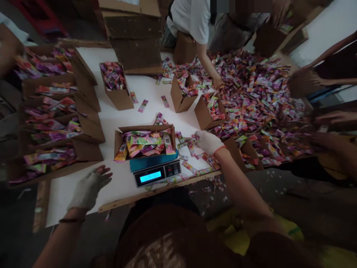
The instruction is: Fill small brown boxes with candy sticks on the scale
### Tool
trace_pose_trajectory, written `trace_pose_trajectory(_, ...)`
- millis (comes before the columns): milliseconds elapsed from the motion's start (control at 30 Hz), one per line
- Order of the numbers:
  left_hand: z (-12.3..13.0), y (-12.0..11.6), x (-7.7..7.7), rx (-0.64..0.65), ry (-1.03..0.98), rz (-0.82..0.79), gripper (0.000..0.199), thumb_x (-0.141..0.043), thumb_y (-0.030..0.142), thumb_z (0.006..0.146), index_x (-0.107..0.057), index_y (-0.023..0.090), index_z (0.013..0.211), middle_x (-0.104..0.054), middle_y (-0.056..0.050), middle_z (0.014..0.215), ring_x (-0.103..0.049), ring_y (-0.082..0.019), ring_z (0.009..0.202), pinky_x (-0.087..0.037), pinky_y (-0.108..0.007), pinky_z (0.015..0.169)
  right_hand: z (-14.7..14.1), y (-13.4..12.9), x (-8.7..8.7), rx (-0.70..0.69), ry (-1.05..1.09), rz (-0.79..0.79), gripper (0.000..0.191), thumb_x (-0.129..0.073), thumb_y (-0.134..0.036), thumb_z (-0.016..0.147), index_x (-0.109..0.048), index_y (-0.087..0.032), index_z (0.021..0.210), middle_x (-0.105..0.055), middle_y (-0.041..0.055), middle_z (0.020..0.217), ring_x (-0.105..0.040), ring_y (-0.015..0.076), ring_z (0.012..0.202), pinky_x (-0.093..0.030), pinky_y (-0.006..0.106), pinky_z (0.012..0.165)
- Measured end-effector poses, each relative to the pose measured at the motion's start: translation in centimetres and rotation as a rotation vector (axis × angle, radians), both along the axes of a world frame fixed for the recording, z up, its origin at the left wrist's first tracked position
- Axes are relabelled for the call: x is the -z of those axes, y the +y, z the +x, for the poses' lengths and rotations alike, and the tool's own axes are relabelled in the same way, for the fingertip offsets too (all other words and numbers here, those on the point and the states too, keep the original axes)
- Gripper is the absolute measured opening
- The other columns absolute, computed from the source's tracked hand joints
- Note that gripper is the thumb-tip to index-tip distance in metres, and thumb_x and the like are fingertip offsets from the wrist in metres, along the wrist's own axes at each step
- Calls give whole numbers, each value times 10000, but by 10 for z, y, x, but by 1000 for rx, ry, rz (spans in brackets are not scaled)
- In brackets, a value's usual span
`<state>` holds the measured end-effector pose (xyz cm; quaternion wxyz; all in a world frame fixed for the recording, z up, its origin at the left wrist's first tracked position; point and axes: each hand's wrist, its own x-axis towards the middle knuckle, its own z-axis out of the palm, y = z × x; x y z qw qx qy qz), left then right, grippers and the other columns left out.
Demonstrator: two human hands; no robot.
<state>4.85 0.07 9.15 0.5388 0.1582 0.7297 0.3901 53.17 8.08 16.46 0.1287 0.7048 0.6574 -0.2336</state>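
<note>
An open cardboard box (117,145) full of colourful sachets (146,140) rests on a blue-topped scale (157,173) with a lit display. My left hand (90,185), in a pale glove with bare fingertips, is over the table left of the scale, its fingers apart and nothing in them. To the right of the box, my right hand (208,142), gloved in white, reaches to loose sachets (192,147) on the table. Its fingertips are blurred and partly hidden, so I cannot see whether they hold a sachet.
Filled boxes (89,126) line the left side of the white table (111,190). More boxes (118,97) (181,100) (205,113) stand further back. A large sachet heap (251,89) spreads rightward. Another person's arm (206,61) reaches into it; other people's hands show at right.
</note>
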Motion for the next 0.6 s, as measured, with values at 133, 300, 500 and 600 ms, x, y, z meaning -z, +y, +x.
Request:
trace_pose_trajectory(133,30,2,-21,-56,-16,17,342,-829,313,731,-761,191,1043,-821,-95,1060,-790,-234,873,-669,-307,719,-75,9,-49,-274,499,439,297,-588,-152,1066,-816,-203,1250,-841,77,1229,-761,219,1132,-588,325,1038)
trace_pose_trajectory(300,45,3,-38,-20,-53,24,450,-878,314,624,-767,181,1039,-815,-106,1042,-782,-233,846,-656,-311,716,-187,36,-63,-477,170,113,419,-568,-148,1088,-771,-159,1454,-797,196,1443,-787,319,1272,-630,427,1048)
trace_pose_trajectory(500,26,-33,-30,-43,-61,-19,633,-935,379,459,-779,159,1032,-821,-133,1037,-787,-254,854,-660,-323,713,-188,44,-76,-451,135,92,531,-597,-166,1085,-700,-224,1602,-767,155,1548,-737,304,1420,-597,389,1149)
trace_pose_trajectory(600,16,-48,-20,-97,-66,-64,581,-911,370,460,-768,172,987,-810,-115,978,-775,-249,832,-652,-321,693,-184,40,-79,-584,201,88,675,-619,-112,1054,-622,-298,1703,-740,97,1596,-731,262,1406,-572,341,1164)
